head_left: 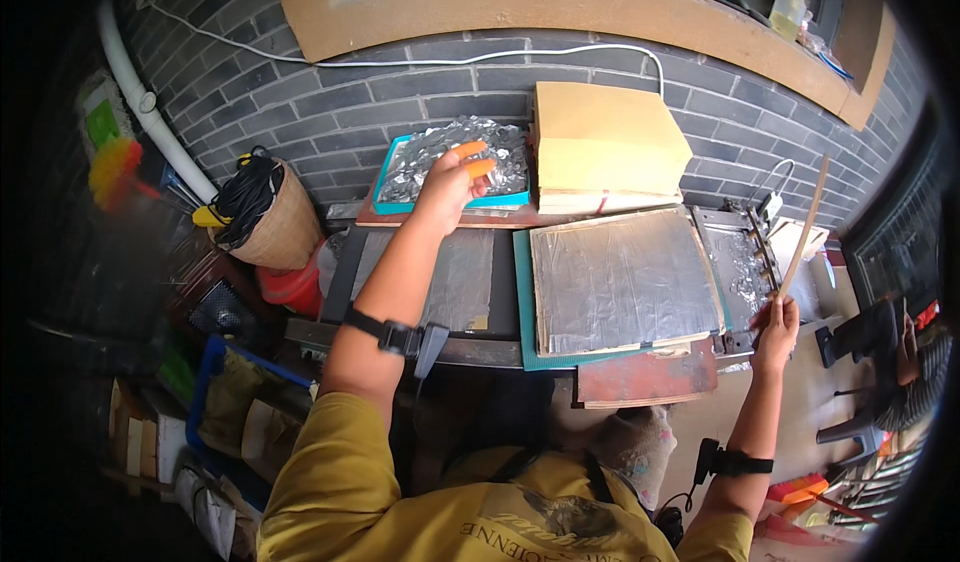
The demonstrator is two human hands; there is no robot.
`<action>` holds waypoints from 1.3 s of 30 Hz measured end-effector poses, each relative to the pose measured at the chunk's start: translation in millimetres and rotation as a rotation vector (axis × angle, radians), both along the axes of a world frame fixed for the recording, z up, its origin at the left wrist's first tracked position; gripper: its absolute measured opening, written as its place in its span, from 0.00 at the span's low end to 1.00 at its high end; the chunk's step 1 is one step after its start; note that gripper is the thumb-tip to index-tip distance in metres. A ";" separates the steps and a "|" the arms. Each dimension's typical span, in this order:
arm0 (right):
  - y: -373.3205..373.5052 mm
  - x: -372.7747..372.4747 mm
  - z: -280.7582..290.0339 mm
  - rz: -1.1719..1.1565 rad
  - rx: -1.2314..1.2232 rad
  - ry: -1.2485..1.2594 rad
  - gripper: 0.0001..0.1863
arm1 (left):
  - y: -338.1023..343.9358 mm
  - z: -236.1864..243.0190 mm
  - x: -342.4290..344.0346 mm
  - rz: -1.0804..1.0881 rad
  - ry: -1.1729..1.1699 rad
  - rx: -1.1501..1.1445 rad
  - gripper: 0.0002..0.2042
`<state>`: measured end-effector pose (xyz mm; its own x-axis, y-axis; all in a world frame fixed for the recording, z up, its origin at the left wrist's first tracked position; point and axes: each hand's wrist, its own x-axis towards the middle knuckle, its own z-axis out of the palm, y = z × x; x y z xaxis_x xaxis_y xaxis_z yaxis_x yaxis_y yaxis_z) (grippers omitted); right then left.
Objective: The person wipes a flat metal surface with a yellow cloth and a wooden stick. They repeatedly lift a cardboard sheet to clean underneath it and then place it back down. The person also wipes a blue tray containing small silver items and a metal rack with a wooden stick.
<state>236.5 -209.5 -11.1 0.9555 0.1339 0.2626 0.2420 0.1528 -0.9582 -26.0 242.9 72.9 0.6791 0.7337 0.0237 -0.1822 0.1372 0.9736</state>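
Observation:
My left hand, with orange covers on two fingers, is curled over the crumpled silver foil pieces in a turquoise tray; whatever its fingers hold is hidden. My right hand grips a long, thin wooden stick, raised upright at a slant. Between my hands lies a stack of foil-covered sheets on a teal mat. A flat silvery sheet lies on the dark surface left of it. A thick stack of yellow paper stands right of the tray.
A brick wall and tan ledge back the bench. A basket with black cable and red bucket stand left, a blue crate lower left. Another person is at the far right.

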 end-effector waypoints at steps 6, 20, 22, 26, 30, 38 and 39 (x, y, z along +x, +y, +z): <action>50.5 -125.3 82.7 0.397 -0.074 0.273 0.07 | -100.8 13.0 -18.0 -0.227 0.047 0.418 0.31; 92.5 -196.4 73.1 0.969 0.169 0.470 0.05 | -188.7 -0.7 -37.7 -0.608 -0.079 0.375 0.37; 93.9 -198.6 73.7 0.944 0.164 0.452 0.01 | -189.8 -0.1 -39.1 -0.603 -0.071 0.313 0.37; 90.1 -199.4 74.0 0.891 0.191 0.461 0.01 | -193.0 -5.6 -39.4 -0.569 -0.126 0.172 0.38; 88.5 -200.1 76.6 0.810 0.181 0.419 0.02 | -203.8 -11.8 -39.9 -0.607 -0.168 -0.010 0.39; 82.5 -200.5 73.2 0.755 0.120 0.368 0.03 | -211.9 -18.0 -38.5 -0.535 -0.174 0.016 0.34; 81.7 -200.7 73.1 0.754 0.123 0.365 0.03 | -211.8 -17.2 -38.5 -0.532 -0.178 0.007 0.34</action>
<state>35.8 -127.7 62.0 0.6498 0.7601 0.0090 -0.2884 0.2574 -0.9223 -64.5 31.1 55.7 0.9406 0.2904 0.1756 -0.2515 0.2491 0.9353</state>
